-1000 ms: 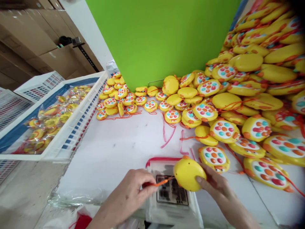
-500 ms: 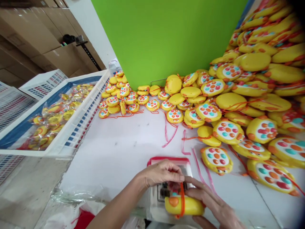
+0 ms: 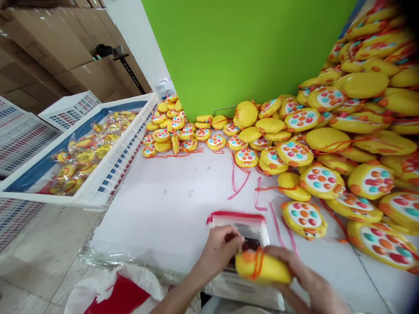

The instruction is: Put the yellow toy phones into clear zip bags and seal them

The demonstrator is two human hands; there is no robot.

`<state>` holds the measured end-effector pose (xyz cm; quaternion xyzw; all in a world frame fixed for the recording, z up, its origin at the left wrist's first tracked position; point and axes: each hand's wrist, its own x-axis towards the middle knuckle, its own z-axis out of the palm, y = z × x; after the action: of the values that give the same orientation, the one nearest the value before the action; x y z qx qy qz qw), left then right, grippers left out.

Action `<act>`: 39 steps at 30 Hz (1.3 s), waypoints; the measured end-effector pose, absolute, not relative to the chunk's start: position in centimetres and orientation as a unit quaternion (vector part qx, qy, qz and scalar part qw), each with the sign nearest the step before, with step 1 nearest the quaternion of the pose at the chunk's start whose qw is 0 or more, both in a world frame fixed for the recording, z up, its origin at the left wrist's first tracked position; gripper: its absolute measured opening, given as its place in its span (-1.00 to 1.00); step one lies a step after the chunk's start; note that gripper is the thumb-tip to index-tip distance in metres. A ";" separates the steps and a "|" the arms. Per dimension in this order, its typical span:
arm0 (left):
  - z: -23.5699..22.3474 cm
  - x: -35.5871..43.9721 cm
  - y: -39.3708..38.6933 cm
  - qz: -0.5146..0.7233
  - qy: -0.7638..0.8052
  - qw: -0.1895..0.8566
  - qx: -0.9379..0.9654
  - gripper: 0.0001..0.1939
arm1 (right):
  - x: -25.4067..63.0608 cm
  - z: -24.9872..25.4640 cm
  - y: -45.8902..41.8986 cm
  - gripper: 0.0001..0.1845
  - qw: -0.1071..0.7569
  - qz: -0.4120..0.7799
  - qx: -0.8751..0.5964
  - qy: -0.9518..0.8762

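Observation:
My right hand is wrapped round one end of a yellow toy, held on its side. The toy is oval, and an orange cord is looped round its middle. Close to the toy's other end, my left hand is closed in a pinch; what lies between its fingertips is too small and blurred to make out. Under both hands is a clear, flat plastic bag or case with a red edge, a dark shape showing inside it. The hands hide much of it.
Many yellow turtle-like toys with coloured buttons are heaped along the right and back of the white table, before a green panel. Pink ribbon strips lie nearby. A white crate at left holds bagged toys.
The orange cord, a single band before, now shows as crossed loops round the toy. My left hand has drawn back a little from it, and the toy has tilted and shifted slightly right.

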<state>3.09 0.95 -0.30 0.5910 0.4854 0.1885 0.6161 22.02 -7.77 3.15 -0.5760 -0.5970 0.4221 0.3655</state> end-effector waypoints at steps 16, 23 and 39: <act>-4.4 4.1 -0.5 0.197 0.384 0.064 0.900 -0.86 | 21.0 1.9 -3.7 -0.44 0.535 0.638 -0.531 -0.156; -3.4 4.1 -1.2 0.258 0.339 0.067 0.902 -0.79 | 19.9 1.6 -3.7 -0.50 0.431 0.562 -0.614 -0.348; 1.7 0.0 1.0 0.319 0.615 0.431 0.578 -0.78 | 20.6 1.4 -3.8 -0.67 0.267 0.336 -0.626 -0.651</act>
<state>0.00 0.95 1.74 0.5775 0.6153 0.3189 0.4315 20.63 -3.75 1.41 -0.6260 -0.6511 0.3357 0.2673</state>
